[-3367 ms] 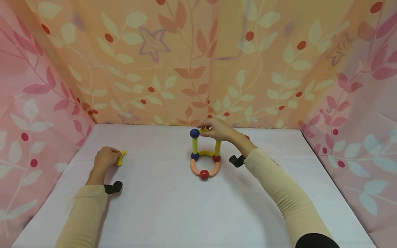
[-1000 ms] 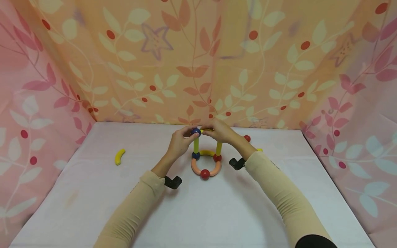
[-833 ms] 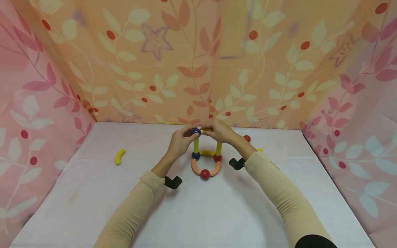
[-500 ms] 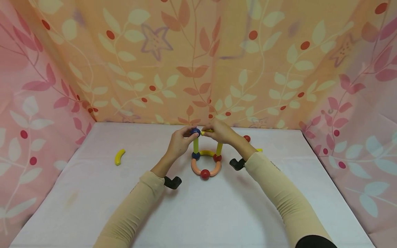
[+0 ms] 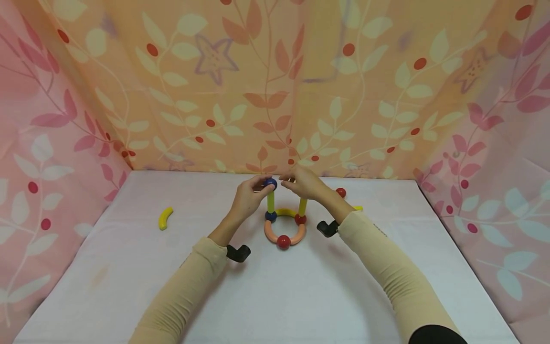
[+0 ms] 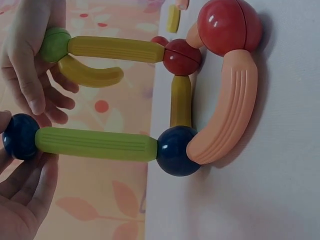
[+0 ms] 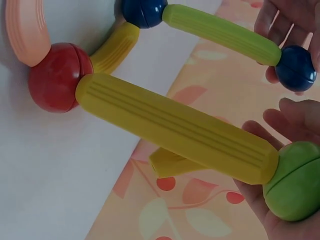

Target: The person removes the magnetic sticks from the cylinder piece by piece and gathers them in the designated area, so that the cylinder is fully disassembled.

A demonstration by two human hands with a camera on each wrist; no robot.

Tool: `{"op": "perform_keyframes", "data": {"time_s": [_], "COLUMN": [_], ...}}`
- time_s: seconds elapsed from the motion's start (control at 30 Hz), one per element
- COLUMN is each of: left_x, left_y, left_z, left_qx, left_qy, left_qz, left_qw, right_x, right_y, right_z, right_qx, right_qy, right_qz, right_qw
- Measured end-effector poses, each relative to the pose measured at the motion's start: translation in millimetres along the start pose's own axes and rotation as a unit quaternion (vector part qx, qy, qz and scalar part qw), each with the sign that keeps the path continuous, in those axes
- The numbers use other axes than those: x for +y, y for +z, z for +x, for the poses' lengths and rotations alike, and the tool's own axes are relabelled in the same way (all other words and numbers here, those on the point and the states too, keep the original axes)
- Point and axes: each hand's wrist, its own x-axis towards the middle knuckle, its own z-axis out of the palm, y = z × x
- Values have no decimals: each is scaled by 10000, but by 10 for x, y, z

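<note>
A frame of toy balls and ribbed sticks stands mid-table in the head view. Its ring has a red ball (image 5: 283, 242) in front, salmon curved sticks (image 6: 230, 110) and a lower blue ball (image 6: 178, 151). My left hand (image 5: 246, 197) pinches the upper blue ball (image 6: 21, 136) atop an upright green stick (image 6: 97, 144). Beside the green ball (image 7: 294, 181), which tops the upright yellow stick (image 7: 175, 127), my right hand (image 5: 306, 184) has loosely bent, spread fingers. From that green ball hangs a curved yellow stick (image 6: 92, 75), its lower end free. The head view hides the green ball.
A loose curved yellow stick (image 5: 165, 218) lies at the left on the white table (image 5: 206, 306). Behind my right forearm are a red ball (image 5: 341, 192) and a partly hidden yellow piece (image 5: 358, 208). Patterned curtains (image 5: 215, 124) border the table's back and sides.
My left hand let go of the loose curved yellow stick at the left and moved right to the upper blue ball. The curved yellow stick between my right fingers has left the blue ball's side.
</note>
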Motion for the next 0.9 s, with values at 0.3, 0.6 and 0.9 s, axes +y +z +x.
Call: {"op": "perform_keyframes", "data": {"time_s": [0.3, 0.6, 0.9], "left_x": [-7, 17, 6], "left_y": [20, 16, 7], "left_z": [-13, -27, -33], "left_qx": [-2, -15, -39], "left_qy": [-75, -74, -95], "left_qz": [-138, -197, -177], "left_qw": [9999, 9998, 9998], "right_x": [-28, 7, 55], "right_y": [8, 17, -30], "right_z": [-53, -110, -208], "right_qx": [508, 923, 839], "right_qy": [135, -66, -64], "right_qz": [136, 202, 588], "right_qw": [9985, 9955, 9947]}}
